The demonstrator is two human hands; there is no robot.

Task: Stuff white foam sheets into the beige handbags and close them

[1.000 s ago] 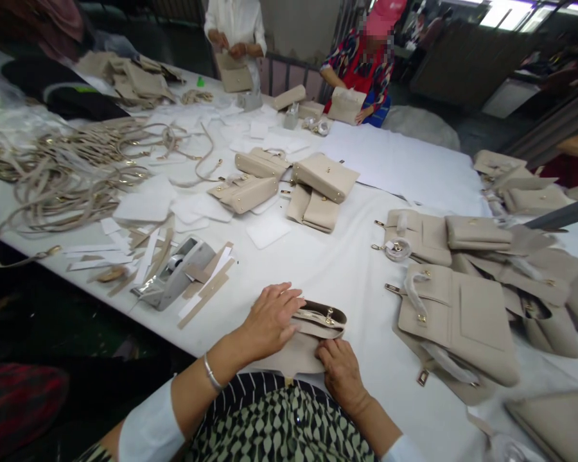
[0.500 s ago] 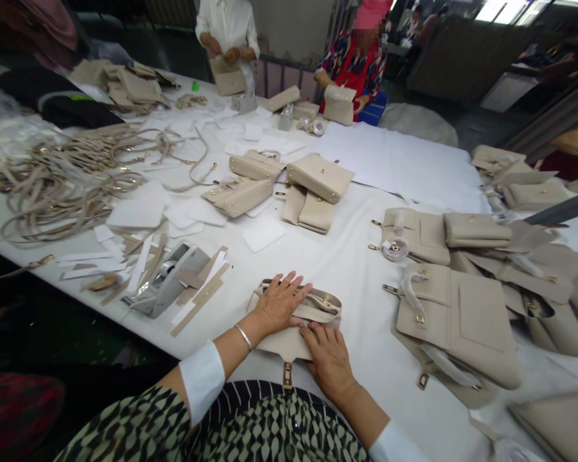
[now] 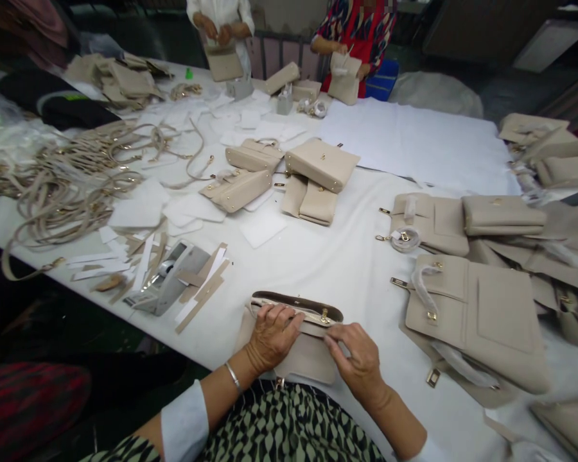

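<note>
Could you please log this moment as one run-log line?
left hand: gripping beige handbag | right hand: pinching its zipper edge | tape dispenser: left

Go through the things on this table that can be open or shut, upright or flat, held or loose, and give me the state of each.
Handbag: top open, gripped by both hands.
Left hand: closed on the bag's rim.
Right hand: pinching by the zipper pull.
Tape dispenser: lying loose, untouched.
Large flap bag: lying flat, flap shut.
Straps: heaped loose.

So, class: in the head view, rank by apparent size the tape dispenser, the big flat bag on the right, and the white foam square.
1. Flat bag
2. Tape dispenser
3. Foam square, though it lies farther away.
</note>
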